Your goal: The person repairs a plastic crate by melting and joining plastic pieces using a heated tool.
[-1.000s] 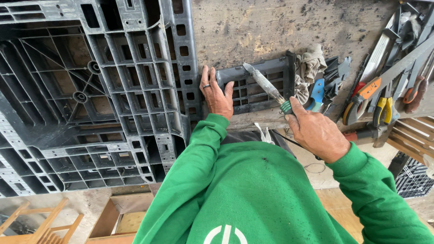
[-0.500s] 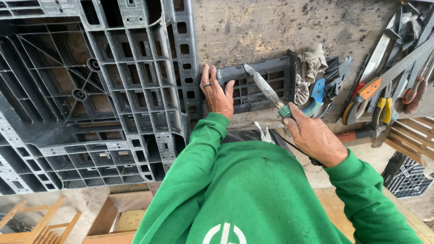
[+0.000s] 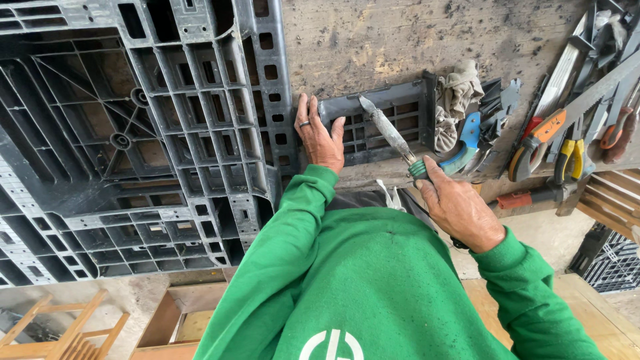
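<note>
Since the earlier frames, the tool's tip has crept from the middle of the small grid piece toward its upper left corner, while the left hand has stayed pressed where it was. At this moment the left hand, a ring on one finger, lies flat with fingers spread across the seam where the broken-off grey plastic grid section meets the edge of the large grey plastic pallet; it grips nothing, only pins the piece down against the worn wooden workbench. The right hand is closed firmly round the green handle of a long metal-tipped tool, which looks like a heated iron or heavy screwdriver, though its kind cannot be told for sure. Its tip touches the top rail of the grid section, close to the left fingers. As a judgement, the work in hand is joining or trimming the piece at that seam, and the next move calls for a steady tip along the rail, firm downward pressure from the flat hand, and care to keep the fingers out of the tip's path. Just right of the piece lie a crumpled rag and a spread of pliers and cutters.
</note>
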